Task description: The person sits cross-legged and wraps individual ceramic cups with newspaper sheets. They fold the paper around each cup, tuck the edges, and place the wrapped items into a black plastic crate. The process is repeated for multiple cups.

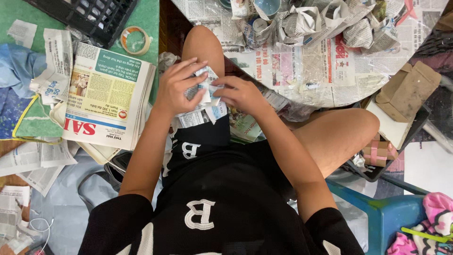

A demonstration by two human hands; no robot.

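Holding a small bundle wrapped in newspaper (204,92) between both hands, above the lap and just in front of the left knee. Left hand (177,85) closed loosely over the left side of the bundle, fingers spread and curved across the paper, thumb hidden under it. Right hand (240,94) pinching the right edge of the same paper, fingers bent narrow, touching the wrapping close to the left fingertips. What is inside the wrapping cannot be told, only crumpled printed paper visible. A loose flap of the paper hanging down toward the black shorts (207,141). Seated with knees apart, black shirt with white letters filling the lower part of the view. To the left, on the green mat (151,23), a thick stack of folded newspapers (108,94), near the left forearm but not touching it. Beyond the stack a roll of clear tape (135,40) lying flat, beside a black plastic crate (89,16). Ahead, on a table covered with newspaper sheets (306,66), several already wrapped paper bundles (321,23) crowded together, and a pale blue cup (267,7) among them. To the right, a flat brown cardboard box (408,92) and a blue plastic stool (387,212).
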